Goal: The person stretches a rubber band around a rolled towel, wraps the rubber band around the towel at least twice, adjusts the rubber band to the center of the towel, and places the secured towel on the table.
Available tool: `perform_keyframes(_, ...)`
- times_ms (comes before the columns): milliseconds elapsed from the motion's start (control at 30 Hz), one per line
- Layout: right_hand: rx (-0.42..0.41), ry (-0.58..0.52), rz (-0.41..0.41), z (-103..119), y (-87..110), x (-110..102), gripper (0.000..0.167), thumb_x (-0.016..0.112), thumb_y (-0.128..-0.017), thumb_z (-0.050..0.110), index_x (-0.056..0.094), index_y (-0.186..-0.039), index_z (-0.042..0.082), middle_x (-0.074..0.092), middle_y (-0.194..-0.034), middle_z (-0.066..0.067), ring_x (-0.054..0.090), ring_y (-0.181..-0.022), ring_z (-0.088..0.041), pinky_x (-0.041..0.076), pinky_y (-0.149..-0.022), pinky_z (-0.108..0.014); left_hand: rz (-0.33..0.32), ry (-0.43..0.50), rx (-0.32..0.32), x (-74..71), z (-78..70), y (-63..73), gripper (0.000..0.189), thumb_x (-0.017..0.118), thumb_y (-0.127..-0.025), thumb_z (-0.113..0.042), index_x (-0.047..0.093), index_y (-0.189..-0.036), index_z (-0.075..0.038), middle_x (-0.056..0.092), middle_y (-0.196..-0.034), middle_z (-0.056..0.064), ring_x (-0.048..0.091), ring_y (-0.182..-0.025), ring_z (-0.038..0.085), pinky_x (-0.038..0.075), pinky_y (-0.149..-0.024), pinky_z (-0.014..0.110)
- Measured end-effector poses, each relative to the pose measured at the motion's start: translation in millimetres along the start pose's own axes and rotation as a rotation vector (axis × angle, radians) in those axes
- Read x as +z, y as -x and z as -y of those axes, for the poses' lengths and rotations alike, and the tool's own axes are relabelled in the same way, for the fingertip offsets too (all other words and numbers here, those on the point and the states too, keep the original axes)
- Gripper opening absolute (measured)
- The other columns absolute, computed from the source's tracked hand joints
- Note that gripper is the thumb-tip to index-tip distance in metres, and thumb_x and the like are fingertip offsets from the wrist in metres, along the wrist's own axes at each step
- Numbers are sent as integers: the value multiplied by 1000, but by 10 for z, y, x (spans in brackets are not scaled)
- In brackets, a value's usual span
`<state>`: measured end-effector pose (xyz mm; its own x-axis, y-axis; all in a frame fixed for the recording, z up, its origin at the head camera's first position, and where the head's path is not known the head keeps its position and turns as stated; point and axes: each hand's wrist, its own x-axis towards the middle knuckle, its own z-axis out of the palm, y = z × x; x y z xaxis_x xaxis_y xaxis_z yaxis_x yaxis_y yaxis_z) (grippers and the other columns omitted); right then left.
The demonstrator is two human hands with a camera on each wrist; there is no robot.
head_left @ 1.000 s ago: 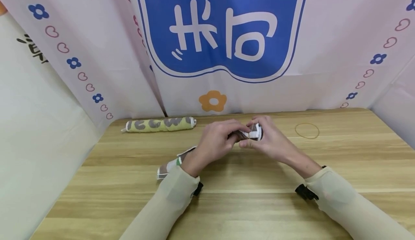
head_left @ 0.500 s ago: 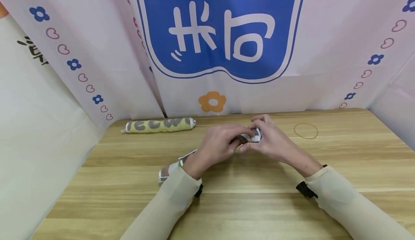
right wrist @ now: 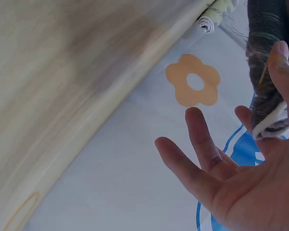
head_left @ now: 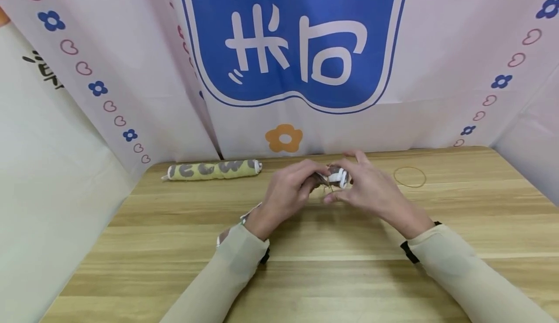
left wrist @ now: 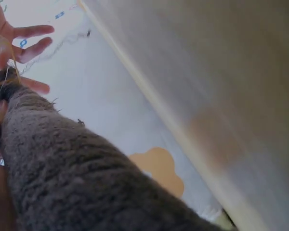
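Observation:
My left hand (head_left: 286,187) grips a rolled towel (head_left: 339,177) near its right end. The roll is dark grey-brown with white edging, and its fuzzy surface fills much of the left wrist view. Its left end (head_left: 223,235) shows beside my left sleeve, the middle being hidden behind hand and forearm. At the right end is my right hand (head_left: 371,185), a thin yellow rubber band (left wrist: 14,60) stretched from its thumb and fingers around the roll. In the right wrist view the band crosses the thumb, while two other fingers (right wrist: 200,132) are spread away from the towel.
A second rolled towel (head_left: 214,169), yellow-green with grey marks, lies at the table's back left. Another rubber band (head_left: 409,177) lies loose to the right of my right hand. A printed cloth (head_left: 244,134) hangs behind the wooden table (head_left: 332,274).
My left hand has shifted slightly left, and more of the towel's white-edged right end shows between the hands. The towel's left end has slipped further behind the left sleeve.

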<state>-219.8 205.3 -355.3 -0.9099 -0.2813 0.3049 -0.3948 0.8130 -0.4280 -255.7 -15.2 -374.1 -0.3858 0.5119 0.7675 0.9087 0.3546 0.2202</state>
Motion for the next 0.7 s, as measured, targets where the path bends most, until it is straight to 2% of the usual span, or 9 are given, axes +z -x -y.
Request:
perform_keyframes(100,22,12,-10,7,-2,21,71,94,-76,53,69,-135,23,58,-140,-13,69,-93,-34,56,-66,-51,-67,66,-4,9,-4,-5,23,67,-98,10,76,-106,-8,77,-106,3,70,-85,10,55,-74,21)
perform_keyframes(200,27,-2,-27,26,1,41,59,92,-82,44,72,-131,19,68,-128,-12,70,-99,-36,57,-71,-54,-139,139,-18,24,-16,-12,27,60,-98,15,76,-106,-5,76,-104,6,65,-77,10,53,-69,20)
perform_keyframes(267,25,-43,-50,22,10,62,47,89,-87,33,74,-126,13,74,-115,-12,71,-93,-33,57,-70,-51,-178,179,-41,47,-30,-17,27,59,-98,16,76,-106,-3,76,-103,8,63,-73,11,53,-66,22)
perform_keyframes(333,33,-114,-71,19,11,90,35,84,-89,23,77,-121,10,77,-101,-10,68,-78,-27,55,-64,-46,-212,212,-89,68,-46,-24,27,59,-98,16,77,-106,-3,76,-102,9,64,-74,13,54,-67,25)
perform_keyframes(400,58,-203,-89,17,13,123,23,79,-92,17,79,-113,8,76,-89,-6,61,-63,-19,50,-56,-38,-247,242,-168,85,-64,-29,26,62,-96,16,78,-106,-3,77,-103,9,66,-77,14,55,-69,27)
perform_keyframes(500,82,-307,-108,32,14,176,13,74,-96,15,79,-105,7,73,-84,-3,52,-52,-13,44,-47,-31,-295,287,-322,102,-96,-36,24,66,-96,13,79,-107,-3,78,-102,8,68,-80,14,55,-69,28)
perform_keyframes(600,84,-362,-122,81,19,203,9,72,-99,15,77,-101,8,75,-90,-3,56,-51,-13,45,-44,-30,-325,326,-473,102,-122,-48,22,68,-96,10,80,-108,-5,79,-100,5,67,-79,12,54,-66,26)
perform_keyframes(700,85,-388,-113,142,40,177,11,70,-102,16,77,-104,8,76,-95,-4,61,-51,-19,46,-43,-31,-329,357,-564,98,-139,-67,22,68,-97,7,81,-109,-7,78,-96,3,64,-74,11,51,-62,25)
